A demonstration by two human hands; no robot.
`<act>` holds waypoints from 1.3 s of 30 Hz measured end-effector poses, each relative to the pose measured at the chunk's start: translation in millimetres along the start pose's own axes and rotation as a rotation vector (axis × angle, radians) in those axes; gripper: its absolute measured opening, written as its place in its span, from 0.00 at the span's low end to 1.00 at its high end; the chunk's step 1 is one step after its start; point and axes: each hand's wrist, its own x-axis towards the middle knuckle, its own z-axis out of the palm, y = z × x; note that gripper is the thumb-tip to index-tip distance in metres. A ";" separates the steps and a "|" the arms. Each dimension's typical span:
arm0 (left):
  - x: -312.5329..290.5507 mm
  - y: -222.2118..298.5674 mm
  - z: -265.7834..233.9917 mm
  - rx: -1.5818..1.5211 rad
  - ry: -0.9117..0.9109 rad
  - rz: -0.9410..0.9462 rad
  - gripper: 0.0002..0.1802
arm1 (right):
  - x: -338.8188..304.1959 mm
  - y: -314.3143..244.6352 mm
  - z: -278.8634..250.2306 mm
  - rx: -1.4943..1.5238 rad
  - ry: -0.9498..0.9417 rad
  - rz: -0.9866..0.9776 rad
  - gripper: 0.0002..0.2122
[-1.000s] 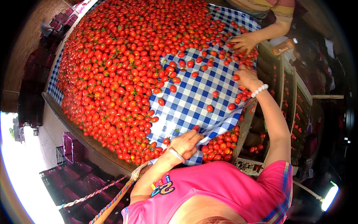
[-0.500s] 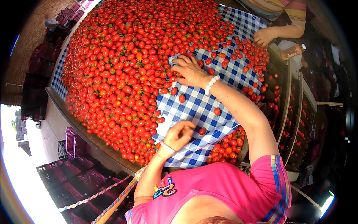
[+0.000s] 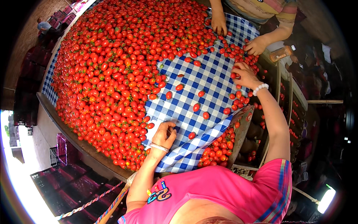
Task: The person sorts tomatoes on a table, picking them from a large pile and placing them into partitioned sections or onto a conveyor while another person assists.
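Positions read as a clock over the head view.

Your left hand (image 3: 165, 136) sat near the centre toward seven o'clock, low over the blue-and-white checked cloth (image 3: 186, 99). Its fingers were curled toward the thumb; I could not tell whether they held anything. I judged it parked there for steadiness, close to the cloth's loose folds.

Your right hand (image 3: 246, 75) reached out to two o'clock. Its fingers were bent and partly apart over the fruit at the cloth's far margin, with one red tomato (image 3: 234, 75) at the fingertips (contact looked likely, but I could not tell whether they were clamped on it). The low, arched wrist probably let the fingers come down on the fruit from above.

The main tomato heap (image 3: 108, 71) spread from eight to twelve o'clock, held in on its outer side by the raised rim of the worktop (image 3: 84, 149). A few singles lay scattered on the bared cloth. A smaller heap (image 3: 218, 149) sat at half past four, beyond the cloth's rumpled edge, which perhaps acted as a soft divider. Rollers (image 3: 257, 132) ran past it toward three o'clock.

A co-worker's hands, one (image 3: 219, 23) at one o'clock and another (image 3: 256, 46) nearer two, worked among the tomatoes just above your right hand.
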 end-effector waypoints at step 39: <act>-4.0 -1.8 18.5 -0.232 -0.102 -0.119 0.09 | 79.4 -85.4 32.6 1.015 0.094 0.087 0.16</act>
